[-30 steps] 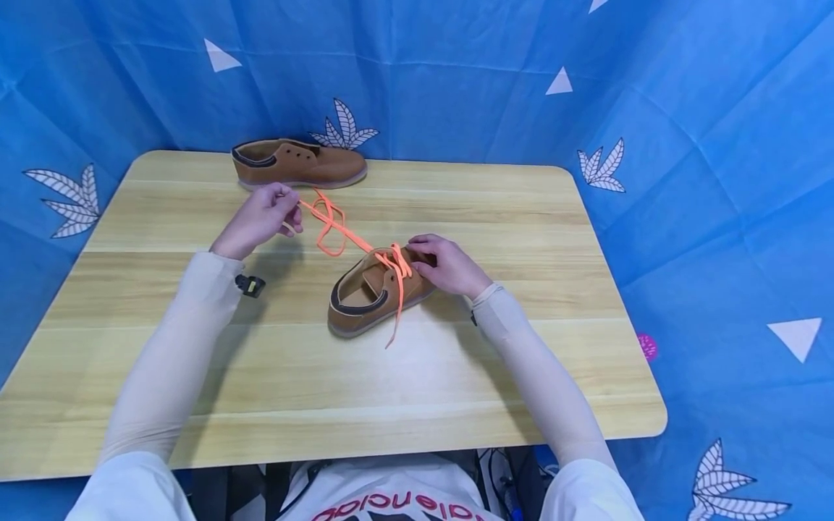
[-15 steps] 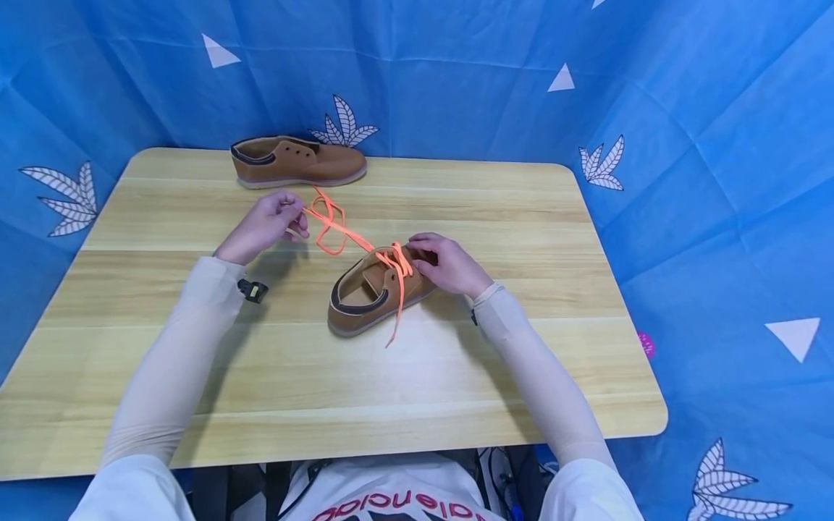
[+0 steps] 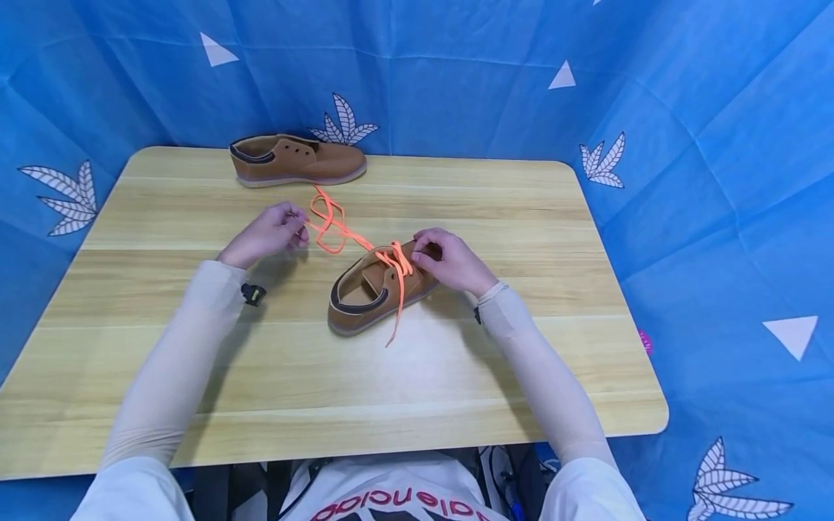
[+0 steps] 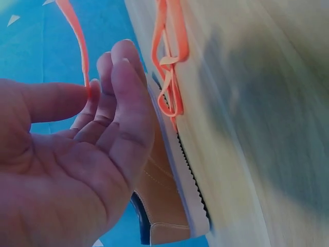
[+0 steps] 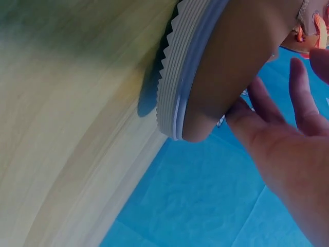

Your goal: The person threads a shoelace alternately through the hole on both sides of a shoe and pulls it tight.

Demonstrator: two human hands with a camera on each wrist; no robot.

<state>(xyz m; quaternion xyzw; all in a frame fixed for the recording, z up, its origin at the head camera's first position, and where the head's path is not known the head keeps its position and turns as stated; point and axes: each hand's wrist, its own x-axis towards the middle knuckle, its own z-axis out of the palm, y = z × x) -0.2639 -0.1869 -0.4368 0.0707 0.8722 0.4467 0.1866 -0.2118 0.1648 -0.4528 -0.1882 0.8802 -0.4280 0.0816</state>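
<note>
A tan leather shoe (image 3: 355, 311) with a dark collar and orange lacing at its eyelets stands mid-table in the head view. My left hand (image 3: 270, 235) is left of it, pinching a long orange shoelace (image 3: 345, 231) between thumb and fingers. In the left wrist view the shoelace (image 4: 79, 43) runs up from the thumb tip while the other fingers lie loosely bent. My right hand (image 3: 452, 260) holds the shoe's front part, thumb and forefinger bent over the upper by the lacing. The right wrist view has its fingers (image 5: 303, 100) beside the toe; the other fingertips are hidden.
A second tan shoe (image 3: 332, 165), without a lace in its eyelets, stands at the table's back edge. Loose shoelace loops lie just in front of it. A blue patterned sheet (image 3: 456, 87) hangs around the wooden table (image 3: 495, 405).
My left hand has moved down and slightly right, and the shoelace it pinches has slackened. My right thumb and forefinger have shifted a little on the shoe's front.
</note>
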